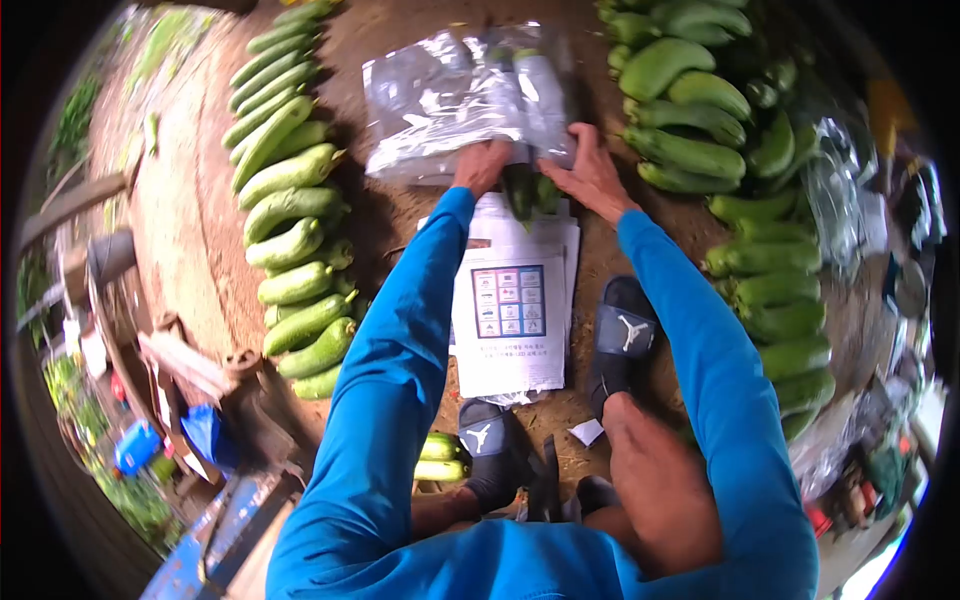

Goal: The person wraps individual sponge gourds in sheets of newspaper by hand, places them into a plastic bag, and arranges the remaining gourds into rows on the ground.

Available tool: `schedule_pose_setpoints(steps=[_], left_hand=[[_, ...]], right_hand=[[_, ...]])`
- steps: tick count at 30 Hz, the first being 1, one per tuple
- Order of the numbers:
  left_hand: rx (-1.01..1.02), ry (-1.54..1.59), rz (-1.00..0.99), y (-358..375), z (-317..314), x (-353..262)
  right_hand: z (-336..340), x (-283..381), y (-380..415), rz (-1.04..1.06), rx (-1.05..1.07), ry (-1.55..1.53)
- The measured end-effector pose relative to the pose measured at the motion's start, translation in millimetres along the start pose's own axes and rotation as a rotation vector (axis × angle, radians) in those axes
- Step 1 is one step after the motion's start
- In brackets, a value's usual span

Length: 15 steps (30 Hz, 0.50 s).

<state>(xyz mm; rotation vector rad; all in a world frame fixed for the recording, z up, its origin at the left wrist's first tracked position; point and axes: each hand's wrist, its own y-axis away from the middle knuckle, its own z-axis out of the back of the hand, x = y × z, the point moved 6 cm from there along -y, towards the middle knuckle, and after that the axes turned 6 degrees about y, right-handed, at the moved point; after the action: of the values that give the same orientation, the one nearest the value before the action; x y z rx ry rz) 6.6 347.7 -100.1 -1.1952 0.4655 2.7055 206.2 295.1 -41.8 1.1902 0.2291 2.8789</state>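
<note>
A clear plastic bag (425, 105) lies on the ground ahead of me, creased and shiny. Long green gourds (518, 190) stick out of its near end, and more of their length shows through the film. My left hand (483, 166) is closed at the bag's mouth, left of the gourds, its fingertips partly hidden. On the other side, my right hand (592, 178) grips the bag's right edge, thumb toward the gourds and fingers around the side. Just below the gourd ends, a stack of printed paper sheets (512, 360) lies between my feet.
A long row of green gourds (295, 240) runs along the left, and another pile (690, 110) curves down the right. Loose plastic bags (845, 190) lie at far right. Wooden pieces (180, 365) stand at left. Two gourds (440, 458) lie by my left sandal (480, 435).
</note>
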Motion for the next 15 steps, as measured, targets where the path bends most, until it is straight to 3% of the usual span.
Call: schedule_pose_setpoints(steps=[1,2,3,4,6,8,9,11,12,14,15], left_hand=[[0.025,-0.341,-0.264,-4,-5,3],[-0.025,-0.149,-0.304,1,0,-5],[-0.058,0.009,-0.11,6,13,-26],[-0.121,0.128,-0.059,6,22,-33],[-0.147,0.155,-0.165,0,23,-40],[0.059,-0.389,-0.189,-14,0,-28],[0.034,-0.394,-0.162,-21,-4,-24],[-0.026,0.005,0.052,-22,-3,-2],[-0.112,0.024,0.105,-5,12,-17],[-0.126,0.0,0.202,2,4,-28],[-0.093,0.003,0.153,5,1,-35]], right_hand=[[0,-3,-4,0.002,-0.022,-0.055],[-4,-4,-8,0.007,-0.033,-0.118],[-8,-7,-10,-0.063,0.017,-0.224],[-10,-8,-11,-0.14,0.071,-0.323],[-4,-1,-15,-0.218,0.099,-0.363],[1,-1,-27,-0.188,0.048,-0.285],[1,-7,-35,-0.162,0.032,-0.267],[-3,-18,-44,-0.105,-0.001,-0.202],[-2,-13,-41,-0.212,0.078,-0.149],[-1,-1,-36,0.154,-0.171,0.212],[-2,13,-33,0.174,-0.158,0.208]])
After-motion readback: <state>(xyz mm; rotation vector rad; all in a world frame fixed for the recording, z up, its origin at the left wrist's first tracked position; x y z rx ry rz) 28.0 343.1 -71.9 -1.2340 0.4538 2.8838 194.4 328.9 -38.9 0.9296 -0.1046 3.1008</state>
